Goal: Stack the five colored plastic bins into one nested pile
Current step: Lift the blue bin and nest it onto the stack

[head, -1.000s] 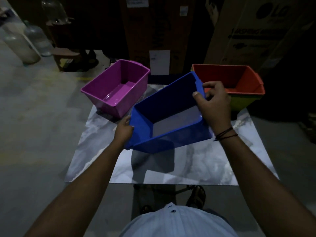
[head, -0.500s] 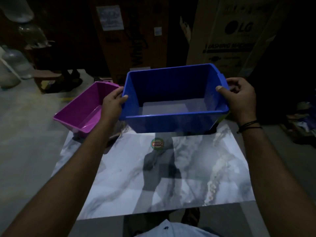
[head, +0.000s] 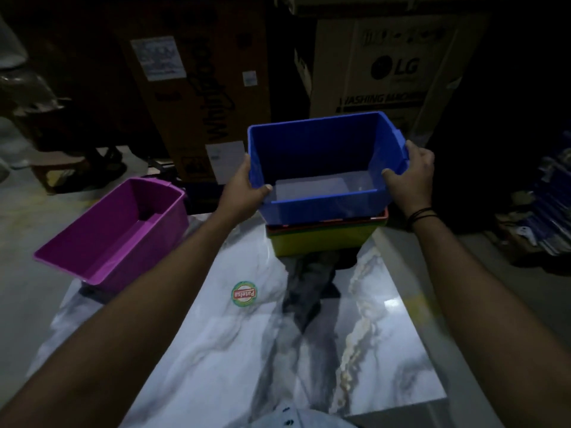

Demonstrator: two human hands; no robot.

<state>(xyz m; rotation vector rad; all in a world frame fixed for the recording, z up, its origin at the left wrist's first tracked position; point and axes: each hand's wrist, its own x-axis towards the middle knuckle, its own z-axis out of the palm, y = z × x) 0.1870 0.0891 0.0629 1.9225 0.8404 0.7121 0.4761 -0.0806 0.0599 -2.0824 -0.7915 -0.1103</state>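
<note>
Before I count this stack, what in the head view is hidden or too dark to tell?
- Pile under the blue bin: only an orange rim, a thin green edge and a yellow-green bin show; the blue bin covers their insides.
- How deep the blue bin sits: its own front wall hides that.
- Left hand and right hand: fingers behind the bin's ends.
- Purple bin: base hidden by its walls.

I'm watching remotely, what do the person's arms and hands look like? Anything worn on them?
Both forearms are bare, with no sleeves and no gloves in view. The left hand shows no ring, watch or band. The right hand is also bare, but its wrist carries a few thin dark cords wrapped like a bracelet. The dim light hides finer detail.
</note>
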